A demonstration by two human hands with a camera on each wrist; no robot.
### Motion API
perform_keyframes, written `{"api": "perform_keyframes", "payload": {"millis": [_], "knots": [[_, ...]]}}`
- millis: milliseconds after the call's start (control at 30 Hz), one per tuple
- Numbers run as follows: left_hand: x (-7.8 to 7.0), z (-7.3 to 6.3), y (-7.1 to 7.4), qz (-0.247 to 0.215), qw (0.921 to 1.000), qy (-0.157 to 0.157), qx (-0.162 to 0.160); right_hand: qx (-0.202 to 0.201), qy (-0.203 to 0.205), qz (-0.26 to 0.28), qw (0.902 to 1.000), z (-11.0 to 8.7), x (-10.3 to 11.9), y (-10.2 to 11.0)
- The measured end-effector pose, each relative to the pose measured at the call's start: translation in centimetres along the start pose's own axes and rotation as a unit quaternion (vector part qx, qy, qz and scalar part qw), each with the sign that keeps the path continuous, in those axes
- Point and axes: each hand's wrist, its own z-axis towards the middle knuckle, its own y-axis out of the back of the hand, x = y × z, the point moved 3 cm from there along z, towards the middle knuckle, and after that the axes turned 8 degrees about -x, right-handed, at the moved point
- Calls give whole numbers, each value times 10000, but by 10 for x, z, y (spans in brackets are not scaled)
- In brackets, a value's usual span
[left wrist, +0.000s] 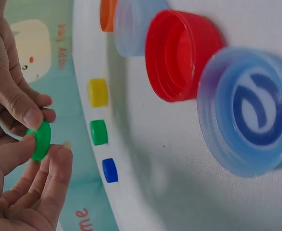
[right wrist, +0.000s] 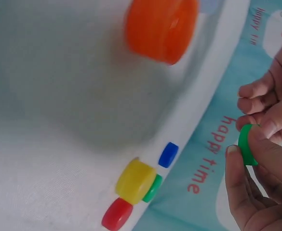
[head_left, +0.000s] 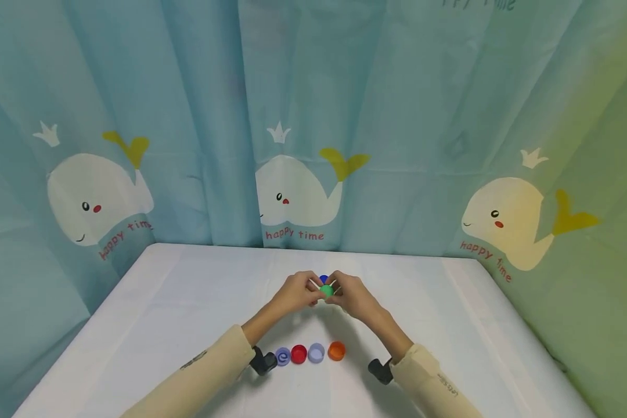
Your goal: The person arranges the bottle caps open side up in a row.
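In the head view my left hand and right hand meet over the far half of the table. Between their fingertips is a green bottle cap. In the left wrist view, my left thumb and fingers pinch the green cap from below in the picture, and my right hand holds its upper edge. From the right wrist, my right thumb and a finger grip the cap across its sides, with the left thumb close by its top edge. A blue cap shows just behind the hands.
Nearer me is a row of caps: a bluish one with a swirl mark, red, pale blue and orange. Farther off on the table are yellow, red and green caps. A curtain hangs behind.
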Motion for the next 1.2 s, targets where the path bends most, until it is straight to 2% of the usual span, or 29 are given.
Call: {"api": "perform_keyframes", "payload": {"millis": [133,267,600,800,933,1067,1200], "knots": [[-2,-6,6,-164,9998,1,-74,-18,154,228,9996,-2,4,1],[-4,-11,10,-283,9993,-171,-158,-166,343,368,9986,-5,8,2],[-13,-21,14,-465,9967,-590,-308,-704,221,579,9956,-16,16,12],[-18,-27,13,-776,9955,-530,-141,-944,386,515,9935,-23,17,18],[-21,-30,11,-792,9946,-587,-328,-1085,533,568,9910,-27,17,20],[-25,-34,8,-837,9921,-766,-538,-1245,378,645,9894,-35,17,23],[-24,-38,3,-996,9904,-789,-551,-1201,190,846,9890,-44,14,22]]}}
